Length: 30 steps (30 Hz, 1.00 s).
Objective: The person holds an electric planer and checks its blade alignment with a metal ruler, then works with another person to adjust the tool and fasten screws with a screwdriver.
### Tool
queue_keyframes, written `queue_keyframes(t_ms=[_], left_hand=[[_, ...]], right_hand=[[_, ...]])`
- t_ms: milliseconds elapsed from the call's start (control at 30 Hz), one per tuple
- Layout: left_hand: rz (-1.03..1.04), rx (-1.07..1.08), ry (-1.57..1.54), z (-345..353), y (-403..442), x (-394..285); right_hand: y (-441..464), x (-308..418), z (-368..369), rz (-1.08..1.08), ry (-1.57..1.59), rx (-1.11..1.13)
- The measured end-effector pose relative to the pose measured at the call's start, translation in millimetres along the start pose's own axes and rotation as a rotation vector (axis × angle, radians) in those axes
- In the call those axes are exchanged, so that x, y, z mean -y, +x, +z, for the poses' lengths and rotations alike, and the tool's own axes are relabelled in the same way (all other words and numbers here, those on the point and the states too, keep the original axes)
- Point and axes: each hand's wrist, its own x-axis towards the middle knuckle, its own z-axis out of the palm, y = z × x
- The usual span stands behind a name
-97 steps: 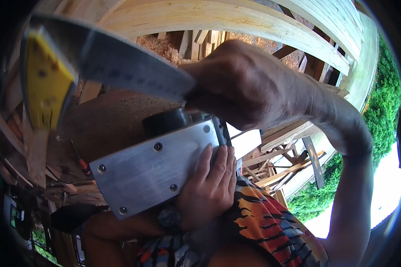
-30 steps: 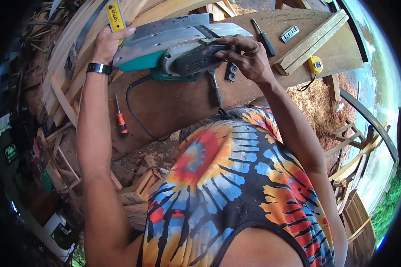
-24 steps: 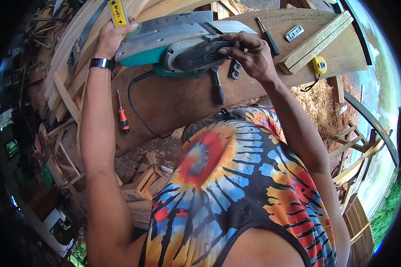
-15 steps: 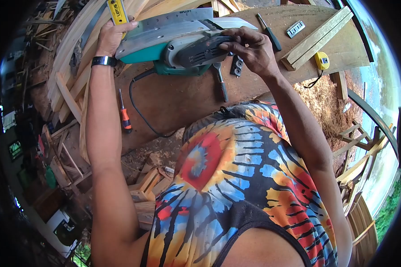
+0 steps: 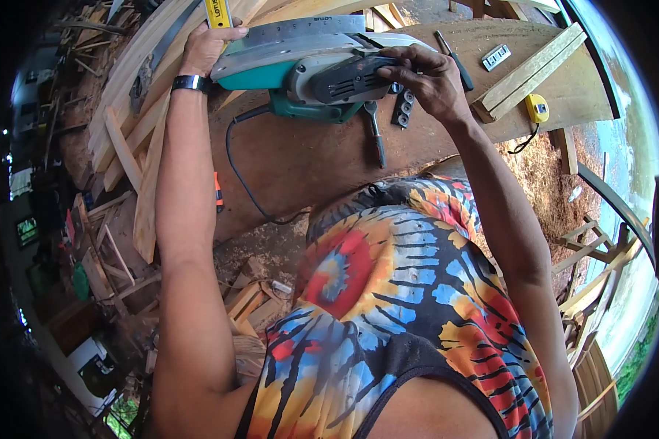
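An electric planer (image 5: 252, 76), teal and grey with a black side cover, is turned so its metal sole faces up and away from me. Along that sole lies the steel blade of a try square (image 5: 307, 28), marked with numbers; its handle is yellow. My left hand (image 5: 206, 50) is closed around the square's handle at the planer's left end, thumb along the blade. At the other end, my right hand (image 5: 433, 77) grips the planer near the black cover with bent fingers. A black cord runs down from the planer's handle.
On the wooden bench (image 5: 271, 161) lie a wrench (image 5: 377, 139), a black piece with round holes (image 5: 403, 108), a dark-handled screwdriver (image 5: 458, 66), a small silver block (image 5: 495, 57), a wood block (image 5: 531, 73) and a yellow tape measure (image 5: 537, 107). Wood strips (image 5: 121, 139) lean at left.
My view has shifted, so the bench and tools appear farther right and slightly lower. Both hands keep their holds. My left forearm now covers most of the orange-handled screwdriver.
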Motion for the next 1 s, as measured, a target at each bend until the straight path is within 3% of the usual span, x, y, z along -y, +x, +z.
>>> queue_keyframes(t_ms=[633, 1000], left_hand=[[-0.016, -0.008, 0.037, -1.2, 6.5, 2.2], [0.006, 0.009, 0.048, -4.0, 7.5, 6.0]], right_hand=[[13.3, -10.6, -6.6, -0.091, -0.008, 0.132], [1.3, 2.4, -4.9, 0.054, 0.003, 0.042]])
